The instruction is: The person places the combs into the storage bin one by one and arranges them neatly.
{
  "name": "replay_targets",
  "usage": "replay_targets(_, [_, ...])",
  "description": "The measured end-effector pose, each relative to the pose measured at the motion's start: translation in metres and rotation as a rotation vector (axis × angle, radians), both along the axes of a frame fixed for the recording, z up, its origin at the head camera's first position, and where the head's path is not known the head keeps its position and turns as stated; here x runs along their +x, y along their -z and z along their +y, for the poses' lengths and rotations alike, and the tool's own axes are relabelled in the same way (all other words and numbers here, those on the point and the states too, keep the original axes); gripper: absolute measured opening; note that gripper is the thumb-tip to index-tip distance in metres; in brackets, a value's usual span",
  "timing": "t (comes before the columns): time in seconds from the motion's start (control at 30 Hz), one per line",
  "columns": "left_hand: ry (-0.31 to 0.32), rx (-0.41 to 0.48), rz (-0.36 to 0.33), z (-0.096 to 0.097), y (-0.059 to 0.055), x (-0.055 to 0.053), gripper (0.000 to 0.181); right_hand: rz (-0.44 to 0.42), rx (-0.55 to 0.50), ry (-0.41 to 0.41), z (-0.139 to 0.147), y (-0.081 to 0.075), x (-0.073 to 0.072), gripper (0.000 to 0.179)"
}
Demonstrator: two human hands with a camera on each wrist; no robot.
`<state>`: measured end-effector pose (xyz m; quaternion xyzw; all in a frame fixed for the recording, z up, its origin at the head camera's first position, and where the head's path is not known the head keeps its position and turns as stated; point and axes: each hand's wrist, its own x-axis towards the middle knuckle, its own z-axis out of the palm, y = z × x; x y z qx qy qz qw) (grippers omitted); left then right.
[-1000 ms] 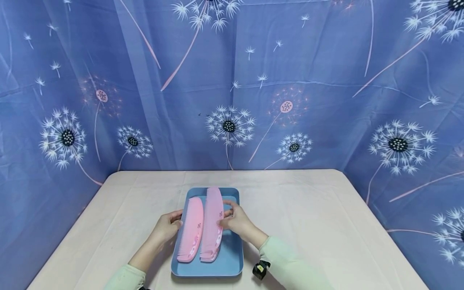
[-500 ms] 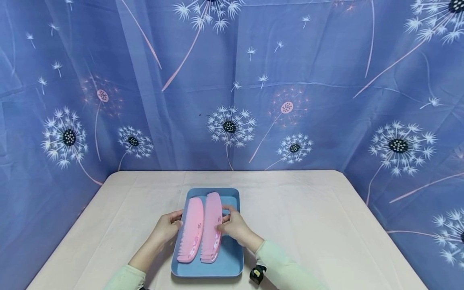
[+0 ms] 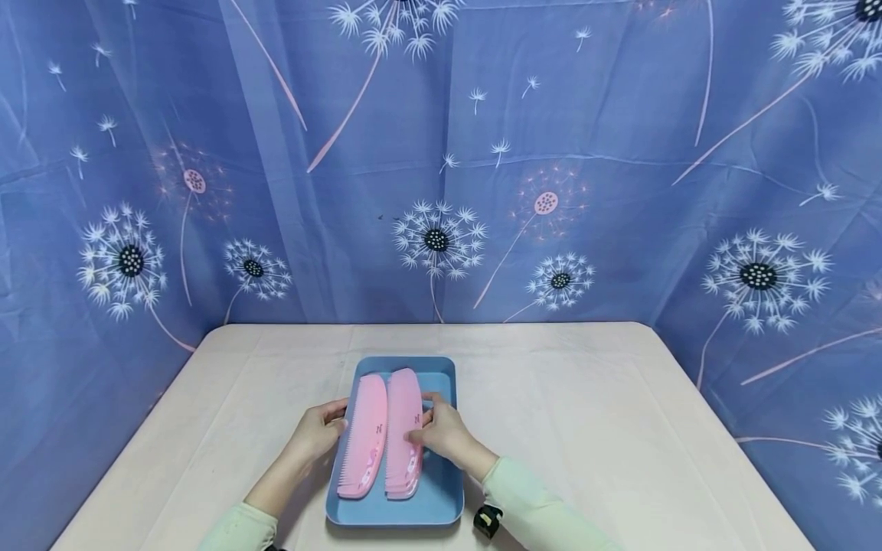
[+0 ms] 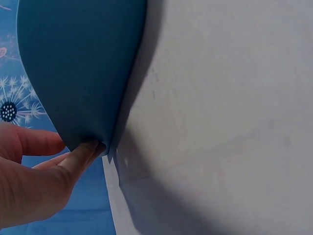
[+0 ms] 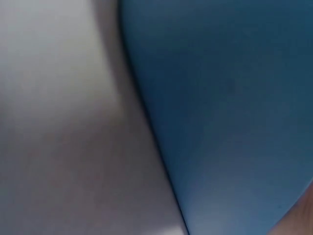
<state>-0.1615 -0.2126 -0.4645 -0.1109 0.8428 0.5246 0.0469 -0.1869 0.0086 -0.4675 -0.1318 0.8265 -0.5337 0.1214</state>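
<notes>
Two pink combs lie lengthwise, side by side, in a blue tray [image 3: 439, 490] in the head view. The left comb [image 3: 364, 436] has its teeth facing left. At the right comb [image 3: 402, 428], my right hand [image 3: 446, 432] pinches the right edge, thumb on top. Its lower end shows layered edges; whether more combs lie beneath, I cannot tell. My left hand [image 3: 318, 432] holds the tray's left rim, and the left wrist view shows its fingers [image 4: 80, 156] against the outer wall. The right wrist view mostly shows the tray's outer wall [image 5: 210, 107].
A pale cloth-covered table [image 3: 565, 413] surrounds the tray. Blue dandelion-print curtains [image 3: 441, 153] stand behind it and along both sides. A black wrist device [image 3: 488, 520] sits by the right sleeve [image 3: 534, 501].
My right hand has drawn the right comb toward me, and its upper end has dropped within the tray. The left hand, the tray and the left comb have stayed in place.
</notes>
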Motion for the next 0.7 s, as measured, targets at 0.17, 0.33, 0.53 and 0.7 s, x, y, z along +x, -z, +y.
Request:
replay_targets(0.17, [0.008,0.003,0.009,0.0001,-0.0013,0.0003,0.042,0.049,0.057,-0.027,-0.0011,-0.0010,0.0014,0.074])
replay_targets(0.33, [0.005,-0.003,0.006,-0.0001,-0.0005,-0.0002,0.042,0.069,0.091,-0.035,-0.0014,-0.0016,0.0025,0.074])
replay_targets(0.53, [0.005,-0.007,0.029,0.0002,0.0002,-0.0001,0.042,0.078,0.113,-0.031,-0.0028,-0.0023,0.0038,0.074])
replay_targets(0.7, [0.003,-0.008,0.034,0.0003,0.0005,0.0001,0.042,0.069,0.137,-0.027,-0.0042,-0.0038,0.0045,0.075])
